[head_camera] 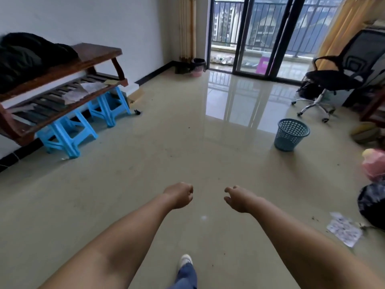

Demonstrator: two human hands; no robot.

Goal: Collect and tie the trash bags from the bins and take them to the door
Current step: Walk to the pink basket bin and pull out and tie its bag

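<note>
— Two bins in sight?
— Yes. My left hand (180,195) and right hand (237,198) reach out in front of me, fingers loosely curled, holding nothing. The blue mesh bin (291,134) stands ahead to my right; the pink bin (198,67), dark-lined, sits beside the balcony door (263,36).
— Bags?
— A pink bag (374,166) and a black bag (372,205) lie at the right edge.

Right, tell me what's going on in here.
A person is mid-step, both arms stretched forward. The left hand and right hand hold nothing, fingers loosely curled. A blue mesh bin stands ahead to the right, seemingly without a bag. A pink bin with a dark liner sits by the balcony door. A pink bag and a dark bag lie at the right edge.
</note>
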